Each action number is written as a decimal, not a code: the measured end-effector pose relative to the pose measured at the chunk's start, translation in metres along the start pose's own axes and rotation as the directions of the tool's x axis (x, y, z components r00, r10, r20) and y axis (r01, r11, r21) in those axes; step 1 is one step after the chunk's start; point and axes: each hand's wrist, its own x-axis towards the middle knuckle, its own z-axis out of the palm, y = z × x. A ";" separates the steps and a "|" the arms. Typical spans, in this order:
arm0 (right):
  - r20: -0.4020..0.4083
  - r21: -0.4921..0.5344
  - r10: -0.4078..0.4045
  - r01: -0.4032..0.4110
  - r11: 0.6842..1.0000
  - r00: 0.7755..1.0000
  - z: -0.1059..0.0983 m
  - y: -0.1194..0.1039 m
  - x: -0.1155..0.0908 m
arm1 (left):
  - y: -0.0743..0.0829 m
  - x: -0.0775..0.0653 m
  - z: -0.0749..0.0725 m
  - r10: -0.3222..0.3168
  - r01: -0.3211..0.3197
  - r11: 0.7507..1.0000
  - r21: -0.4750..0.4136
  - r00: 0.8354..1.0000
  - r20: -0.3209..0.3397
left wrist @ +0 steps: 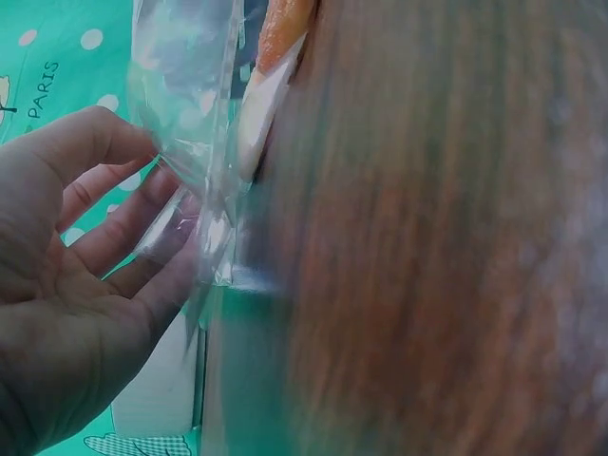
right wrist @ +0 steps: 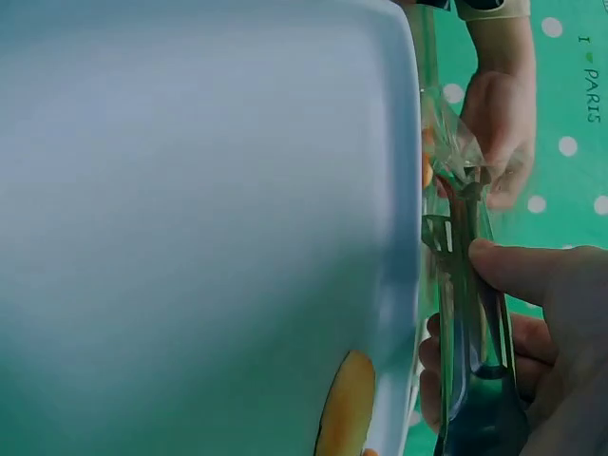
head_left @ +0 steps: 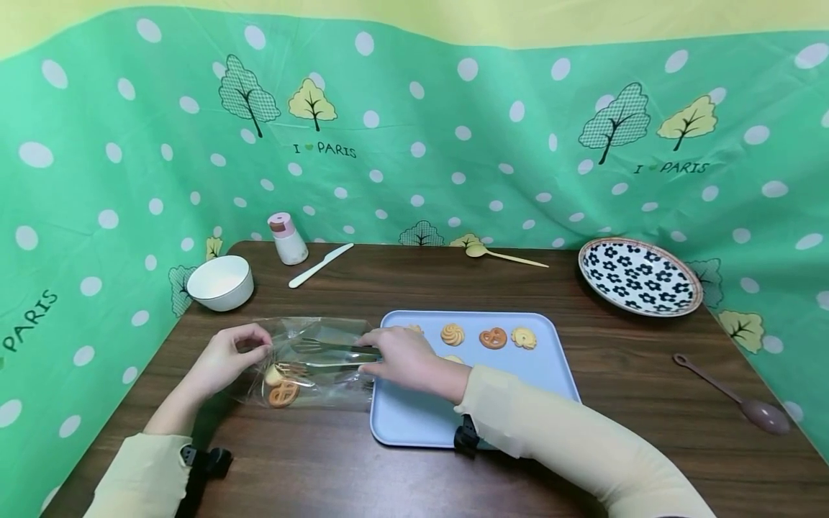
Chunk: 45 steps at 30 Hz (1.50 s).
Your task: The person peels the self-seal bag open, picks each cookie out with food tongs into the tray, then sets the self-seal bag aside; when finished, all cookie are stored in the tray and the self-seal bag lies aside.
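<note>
My left hand (head_left: pixel 227 356) pinches the left end of a clear plastic bag (head_left: pixel 337 394) lying on the table. A pretzel-shaped cookie (head_left: pixel 283 393) and a pale round cookie (head_left: pixel 273 375) are inside the bag. From the right, my right hand (head_left: pixel 411 360) grips a pair of metal tongs (right wrist: pixel 465 313), thumb on one side and fingers on the other. The tongs reach into the bag, their tips beside the pale cookie; whether they touch it I cannot tell. Beneath my right forearm is a light blue tray (head_left: pixel 414 428) with several cookies, including a swirl cookie (head_left: pixel 452 334) and another pretzel-shaped cookie (head_left: pixel 494 338).
A white bowl (head_left: pixel 222 288), a pink-capped shaker (head_left: pixel 288 241) and a cream knife (head_left: pixel 320 266) stand or lie at the back left. Behind the tray is a yellow spoon (head_left: pixel 508 255). Rightward are a flower-patterned plate (head_left: pixel 637 280) and a brown spoon (head_left: pixel 738 399).
</note>
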 end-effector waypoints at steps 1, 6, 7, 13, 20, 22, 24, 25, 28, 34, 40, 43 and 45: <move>0.000 0.004 0.002 -0.002 1.000 1.000 0.001 -0.001 0.001 | 0.001 0.000 0.000 0.001 -0.001 1.000 0.000 1.000 0.001; -0.016 -0.017 0.012 -0.013 1.000 1.000 0.001 -0.002 0.002 | 0.003 0.001 0.000 0.003 -0.003 1.000 -0.015 1.000 0.005; -0.026 -0.033 0.014 -0.015 0.999 1.000 0.001 -0.001 0.002 | 0.003 0.002 -0.001 0.005 -0.005 1.000 -0.015 1.000 0.004; -0.036 -0.048 0.029 -0.031 0.998 0.999 -0.001 0.002 0.002 | 0.002 0.001 -0.001 0.002 -0.002 1.000 -0.004 1.000 -0.002; 0.037 -0.034 -0.009 0.011 0.999 0.999 0.002 -0.004 0.009 | 0.002 -0.001 -0.001 -0.001 0.001 1.000 0.002 1.000 -0.005; 0.041 -0.044 -0.021 0.023 0.999 0.999 0.004 -0.007 0.011 | 0.003 -0.002 -0.001 -0.012 0.012 1.000 -0.007 1.000 -0.001; 0.040 -0.049 -0.029 0.031 0.998 0.999 0.006 -0.009 0.013 | 0.003 -0.002 -0.001 -0.019 0.019 1.000 -0.020 1.000 0.003; 0.037 -0.052 -0.032 0.034 0.998 0.999 0.007 -0.010 0.013 | 0.003 -0.002 -0.001 -0.021 0.021 1.000 -0.023 1.000 0.004; 0.032 -0.062 -0.039 0.041 0.997 0.999 0.007 -0.012 0.013 | 0.003 -0.002 0.000 -0.029 0.029 0.999 -0.041 1.000 0.007; 0.002 -0.091 0.003 -0.003 0.996 1.000 0.001 -0.009 0.009 | 0.002 -0.002 0.000 -0.023 0.024 0.999 -0.027 1.000 0.008; -0.010 -0.124 0.028 -0.029 0.992 1.000 -0.003 -0.008 0.008 | 0.002 -0.002 -0.001 -0.022 0.022 1.000 -0.015 1.000 -0.001; 0.017 -0.124 0.007 -0.005 0.992 1.000 -0.001 -0.008 0.010 | 0.003 -0.002 -0.001 -0.025 0.025 0.999 -0.019 1.000 0.003; 0.029 -0.122 -0.006 0.010 0.993 1.000 0.000 -0.009 0.010 | 0.004 -0.002 0.000 -0.021 0.021 1.000 -0.014 1.000 0.005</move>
